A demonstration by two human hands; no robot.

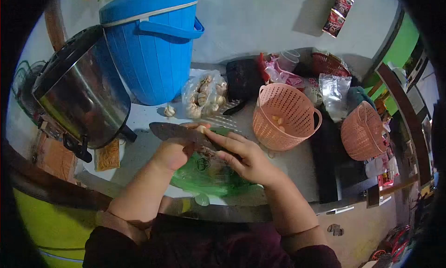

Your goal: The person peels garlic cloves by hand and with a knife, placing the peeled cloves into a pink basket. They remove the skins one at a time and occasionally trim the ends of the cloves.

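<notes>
Right hand (pixel 248 157) forms the closed grip: thumb and index finger press together about the lower right end of the knife (pixel 172 132), whose handle is hidden beneath the palm. Its index fingertip reaches over the blade to a pale garlic clove (pixel 201 128), touching it. This clove lies just up and left of the grip, against the blade's upper edge, between the two hands. The knife's long axis slants from upper left down to the right, its broad tip pointing away from the right hand and crossing over the left hand (pixel 175 155). Both hands are close to the clove; with the left palm and most of its fingers behind the blade, I cannot tell what that hand pinches, though a fingertip shows just beside the clove.

Below the hands, a green plastic bag (pixel 188 177) lies on the table (pixel 297 175). Beyond them sit a loose garlic bulb (pixel 169 111) and a clear bag of garlic bulbs (pixel 203 95). To the right stands a pink basket (pixel 278 138) with a few pale cloves (pixel 280 122) at its bottom.
</notes>
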